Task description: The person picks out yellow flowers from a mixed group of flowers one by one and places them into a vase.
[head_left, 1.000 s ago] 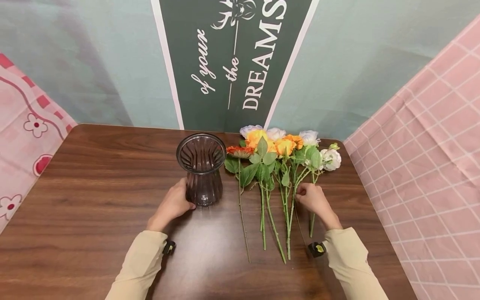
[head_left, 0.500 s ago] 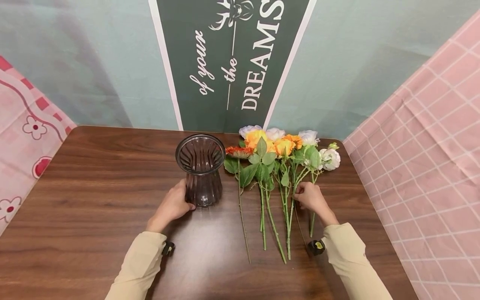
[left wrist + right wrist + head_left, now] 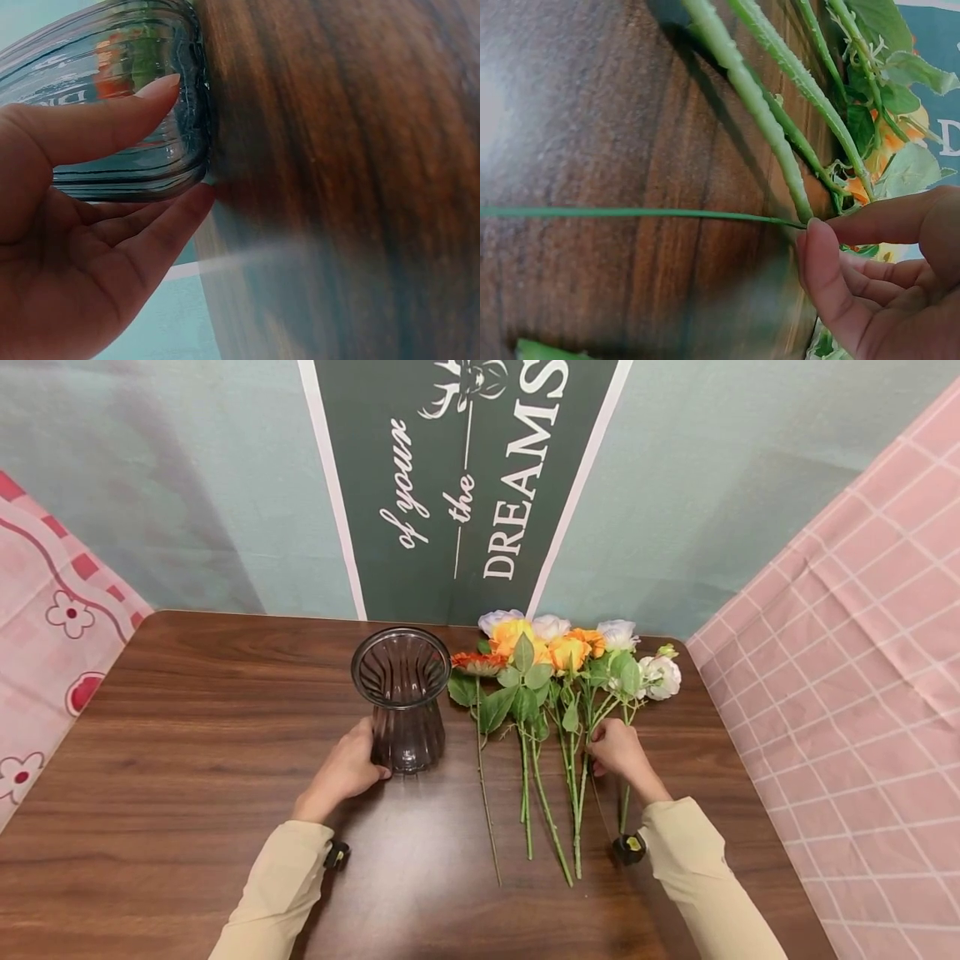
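Note:
A dark tinted glass vase (image 3: 408, 739) with fluted sides and a flared rim stands upright on the table. My left hand (image 3: 348, 768) grips its lower part, thumb across the front and fingers behind, as the left wrist view shows on the glass (image 3: 90, 176). Right of the vase lies a row of flowers with green stems (image 3: 577, 810), their orange blooms (image 3: 567, 653) toward the back. My right hand (image 3: 621, 748) is at the rightmost stems. In the right wrist view, thumb and forefinger pinch a thin green stem (image 3: 645, 213), right where a thicker stem (image 3: 761, 112) passes.
White flowers (image 3: 660, 679) lie at the right end of the row, and a red-orange flower (image 3: 480, 665) lies nearest the vase. A wooden table (image 3: 187, 760) bears everything. A printed cloth (image 3: 247, 485) hangs behind, and a pink checked cloth (image 3: 862, 635) borders the right side.
My right hand and wrist have shifted slightly left among the stems. The left hand and the vase have stayed in place.

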A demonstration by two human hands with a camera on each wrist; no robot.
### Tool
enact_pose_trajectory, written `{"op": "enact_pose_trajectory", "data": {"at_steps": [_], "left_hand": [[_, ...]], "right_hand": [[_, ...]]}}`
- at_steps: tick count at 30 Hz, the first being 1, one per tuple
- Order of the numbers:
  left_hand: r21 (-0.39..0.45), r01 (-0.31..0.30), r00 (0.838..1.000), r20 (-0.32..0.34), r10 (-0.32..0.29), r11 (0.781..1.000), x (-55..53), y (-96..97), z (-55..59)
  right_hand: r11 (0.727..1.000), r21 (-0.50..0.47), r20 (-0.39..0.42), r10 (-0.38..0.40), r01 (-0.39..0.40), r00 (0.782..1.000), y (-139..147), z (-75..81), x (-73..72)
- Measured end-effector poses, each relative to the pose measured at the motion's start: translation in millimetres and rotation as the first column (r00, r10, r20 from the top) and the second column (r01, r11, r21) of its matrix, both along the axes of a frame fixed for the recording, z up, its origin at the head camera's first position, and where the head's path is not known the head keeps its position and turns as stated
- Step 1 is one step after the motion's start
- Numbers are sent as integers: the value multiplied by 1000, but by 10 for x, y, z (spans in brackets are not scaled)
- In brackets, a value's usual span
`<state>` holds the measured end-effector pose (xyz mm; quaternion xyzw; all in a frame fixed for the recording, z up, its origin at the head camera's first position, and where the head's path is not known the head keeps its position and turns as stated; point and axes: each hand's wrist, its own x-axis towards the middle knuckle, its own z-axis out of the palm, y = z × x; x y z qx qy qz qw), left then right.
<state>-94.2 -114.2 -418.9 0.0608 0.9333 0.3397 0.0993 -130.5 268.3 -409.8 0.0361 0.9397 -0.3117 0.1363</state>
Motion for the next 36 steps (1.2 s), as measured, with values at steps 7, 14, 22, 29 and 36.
{"op": "enact_pose_trajectory", "data": {"at_steps": [7,14,22,29,36], "left_hand": [[-3,-1,1000,4,1,1000,-2,-3,7],[1,-2,1000,6,2,1000,-7,-11,-12],[3,1,1000,-4,-1,1000,-1,-18,-23],[3,2,1000,-8,-2,1000,0,-20,-20],[2,5,1000,-19,-5,1000,-2,-17,-18]], "right_hand": [[991,-117,96,-59,70,994,16,10,-37],[958,-268,212,-48,105,976,56,41,-51],[938,-326,250,-31,115,968,62,110,-30],[920,-375,277,-8,116,961,92,174,-24],[893,-428,281,-17,141,959,114,235,-3]]}}
